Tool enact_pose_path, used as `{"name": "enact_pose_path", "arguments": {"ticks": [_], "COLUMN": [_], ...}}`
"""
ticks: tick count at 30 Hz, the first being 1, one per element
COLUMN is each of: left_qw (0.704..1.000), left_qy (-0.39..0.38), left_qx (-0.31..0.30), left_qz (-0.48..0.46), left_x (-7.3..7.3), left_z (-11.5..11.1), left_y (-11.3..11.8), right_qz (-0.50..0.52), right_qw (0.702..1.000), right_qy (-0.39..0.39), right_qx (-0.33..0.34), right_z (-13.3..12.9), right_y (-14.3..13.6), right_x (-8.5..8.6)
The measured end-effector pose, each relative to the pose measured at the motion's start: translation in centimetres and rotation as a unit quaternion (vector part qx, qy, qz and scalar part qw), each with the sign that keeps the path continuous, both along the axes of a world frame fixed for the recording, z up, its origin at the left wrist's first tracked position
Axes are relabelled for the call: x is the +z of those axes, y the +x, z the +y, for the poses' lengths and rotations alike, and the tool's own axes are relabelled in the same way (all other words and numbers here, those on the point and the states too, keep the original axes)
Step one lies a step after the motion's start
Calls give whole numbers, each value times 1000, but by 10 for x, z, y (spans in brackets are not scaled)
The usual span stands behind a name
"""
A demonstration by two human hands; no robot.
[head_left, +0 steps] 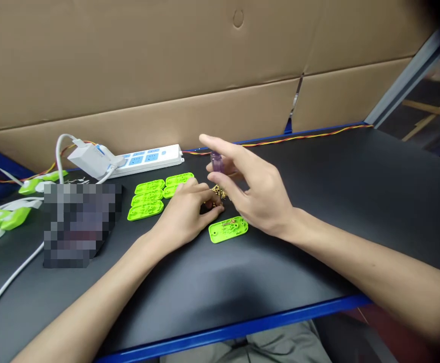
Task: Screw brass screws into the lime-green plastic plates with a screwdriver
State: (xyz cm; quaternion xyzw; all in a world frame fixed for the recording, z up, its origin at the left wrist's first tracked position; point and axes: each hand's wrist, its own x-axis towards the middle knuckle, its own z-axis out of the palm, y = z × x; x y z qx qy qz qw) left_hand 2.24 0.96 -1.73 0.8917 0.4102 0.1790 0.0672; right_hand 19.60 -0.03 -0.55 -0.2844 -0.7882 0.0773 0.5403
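My right hand (263, 194) is raised above the table, its fingers curled round the purple see-through handle of a screwdriver (217, 162). The thin shaft points down towards my left fingertips. My left hand (185, 209) rests low on the table with thumb and fingers pinched together beside a small pile of brass-coloured metal parts (218, 191). What sits in that pinch is too small to make out. Just in front of both hands lies a bright green plastic shell (220, 233), open side up, with small copper-coloured pieces inside. More green shells (146, 210) lie in rows left of my left hand.
A white power strip (150, 159) with a plugged-in white adapter (89, 161) stands at the back. Left of the hands is a pixelated dark object (81, 227). Green-and-white items (11, 219) and white cables lie far left. Cardboard (159, 65) walls the back; a blue edge (220, 335) borders the front.
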Motion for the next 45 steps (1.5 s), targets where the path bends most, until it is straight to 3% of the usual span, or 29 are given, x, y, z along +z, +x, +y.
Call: {"name": "enact_pose_path", "arguments": {"ticks": [4, 10, 16, 21, 27, 33, 39, 45], "left_qw": [1000, 1000, 1000, 1000, 1000, 1000, 1000, 1000], "left_qy": [-8, 11, -6, 9, 2, 3, 10, 6], "left_qx": [4, 1, 3, 0, -2, 6, 1, 5], "left_qz": [1, 1, 1, 6, -3, 9, 7, 11], "left_x": [1, -1, 0, -1, -1, 1, 1, 0], "left_z": [-1, 0, -1, 0, 0, -1, -1, -1], "left_y": [0, 0, 1, 1, 2, 3, 2, 3], "right_qz": [11, -1, 14, 2, 24, 15, 33, 30], "right_qw": [999, 1000, 999, 1000, 999, 1000, 998, 999], "right_qy": [-6, -10, 5, -2, 19, 10, 21, 13], "right_qx": [-40, 12, -44, 1, -36, 11, -41, -3], "right_z": [-1, -1, -1, -1, 0, -1, -2, -2], "right_y": [1, -1, 2, 0, 2, 1, 1, 0], "right_x": [1, 2, 2, 0, 2, 0, 0, -1]}}
